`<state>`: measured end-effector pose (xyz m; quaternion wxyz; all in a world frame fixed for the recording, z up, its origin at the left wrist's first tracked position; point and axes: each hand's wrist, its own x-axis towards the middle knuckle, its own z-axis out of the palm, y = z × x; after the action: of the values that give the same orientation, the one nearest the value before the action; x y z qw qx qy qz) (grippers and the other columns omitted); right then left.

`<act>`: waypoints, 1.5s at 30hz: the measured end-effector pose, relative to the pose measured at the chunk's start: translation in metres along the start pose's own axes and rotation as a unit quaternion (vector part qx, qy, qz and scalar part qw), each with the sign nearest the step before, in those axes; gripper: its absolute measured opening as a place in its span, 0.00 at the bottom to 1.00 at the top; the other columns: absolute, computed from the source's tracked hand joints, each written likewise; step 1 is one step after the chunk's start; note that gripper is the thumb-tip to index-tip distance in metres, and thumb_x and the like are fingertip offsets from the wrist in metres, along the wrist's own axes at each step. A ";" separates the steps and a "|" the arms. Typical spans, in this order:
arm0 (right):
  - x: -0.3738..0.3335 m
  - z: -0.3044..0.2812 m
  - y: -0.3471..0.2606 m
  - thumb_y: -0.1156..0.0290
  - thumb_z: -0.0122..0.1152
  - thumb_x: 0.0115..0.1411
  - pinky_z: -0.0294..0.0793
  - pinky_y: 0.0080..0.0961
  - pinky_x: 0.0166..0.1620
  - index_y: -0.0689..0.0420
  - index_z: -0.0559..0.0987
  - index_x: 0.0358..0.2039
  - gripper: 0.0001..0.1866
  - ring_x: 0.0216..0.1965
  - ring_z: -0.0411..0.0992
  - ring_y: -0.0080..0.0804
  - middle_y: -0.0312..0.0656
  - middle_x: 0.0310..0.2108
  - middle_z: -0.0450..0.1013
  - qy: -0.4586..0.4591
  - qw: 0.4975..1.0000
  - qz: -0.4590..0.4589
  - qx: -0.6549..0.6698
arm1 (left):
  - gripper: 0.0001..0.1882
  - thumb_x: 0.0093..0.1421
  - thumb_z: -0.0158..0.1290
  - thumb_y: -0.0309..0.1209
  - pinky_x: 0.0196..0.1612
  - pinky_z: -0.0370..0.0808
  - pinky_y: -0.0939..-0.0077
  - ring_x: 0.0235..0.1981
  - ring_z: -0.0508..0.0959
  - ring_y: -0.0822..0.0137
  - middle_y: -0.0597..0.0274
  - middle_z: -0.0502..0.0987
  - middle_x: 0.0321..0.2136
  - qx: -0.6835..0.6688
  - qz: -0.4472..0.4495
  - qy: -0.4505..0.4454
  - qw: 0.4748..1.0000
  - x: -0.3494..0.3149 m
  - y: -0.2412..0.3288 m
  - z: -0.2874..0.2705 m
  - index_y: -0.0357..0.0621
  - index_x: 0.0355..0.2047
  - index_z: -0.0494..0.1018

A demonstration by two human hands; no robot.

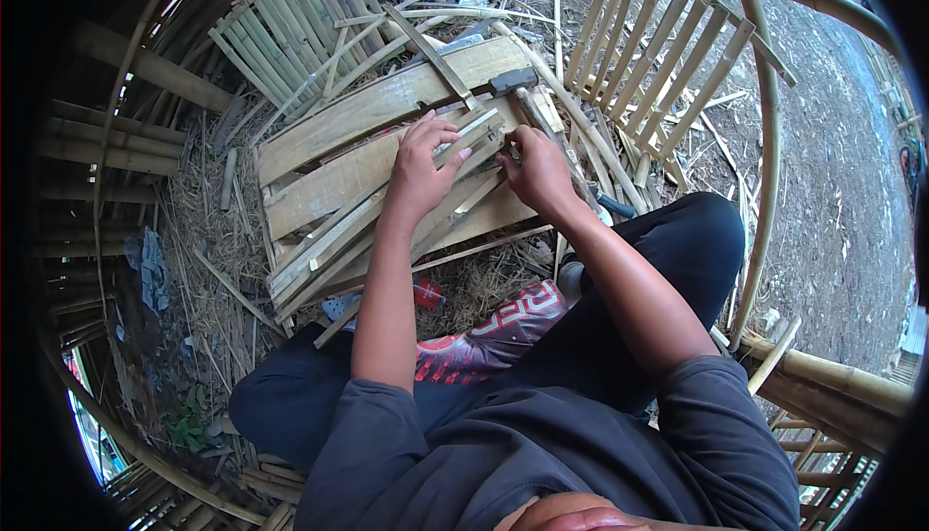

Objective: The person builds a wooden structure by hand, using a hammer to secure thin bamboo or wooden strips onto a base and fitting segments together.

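Gripping strips (353, 223) with left hand (424, 158), fingers over far edge, thumb on near side. Right hand (535, 168) at strips' upper right end, fingers curled narrow; cannot tell whether it pinches anything. Strips lie slantwise across planks (329, 185), between crossed legs and hammer (513, 82). Hammer head just beyond right hand, on planks' far right. Slatted panel (295, 32) beyond planks at left, another panel (682, 76) at right.
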<state>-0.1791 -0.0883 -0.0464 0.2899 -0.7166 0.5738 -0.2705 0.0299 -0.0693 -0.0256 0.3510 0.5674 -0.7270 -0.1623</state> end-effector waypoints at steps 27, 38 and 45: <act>0.000 0.004 0.005 0.63 0.72 0.59 0.74 0.43 0.49 0.56 0.80 0.55 0.24 0.47 0.74 0.48 0.49 0.42 0.77 0.119 0.981 -0.104 -0.113 | 0.35 0.56 0.69 0.41 0.73 0.59 0.47 0.64 0.73 0.52 0.54 0.75 0.63 0.059 -0.080 -0.025 0.995 -0.013 0.003 0.015 0.49 0.63 0.72; 0.014 -0.003 0.016 0.67 0.68 0.59 0.77 0.38 0.47 0.52 0.84 0.48 0.16 0.47 0.76 0.42 0.40 0.39 0.79 0.057 0.978 -0.184 -0.085 | 0.27 0.56 0.69 0.41 0.66 0.69 0.56 0.63 0.75 0.53 0.56 0.76 0.60 0.063 -0.037 -0.028 0.997 -0.014 -0.007 0.015 0.48 0.55 0.80; 0.030 -0.009 0.013 0.68 0.71 0.54 0.77 0.43 0.48 0.54 0.85 0.43 0.15 0.49 0.77 0.45 0.43 0.39 0.79 0.028 0.983 -0.174 -0.058 | 0.37 0.59 0.66 0.44 0.67 0.66 0.54 0.65 0.72 0.55 0.58 0.74 0.63 0.099 -0.087 -0.010 0.991 -0.012 -0.016 0.024 0.54 0.67 0.68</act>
<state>-0.1887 -0.1209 -0.0481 0.1802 -0.8133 0.4628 -0.3031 0.0260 -0.0666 -0.0562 0.2707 0.6586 -0.6909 -0.1248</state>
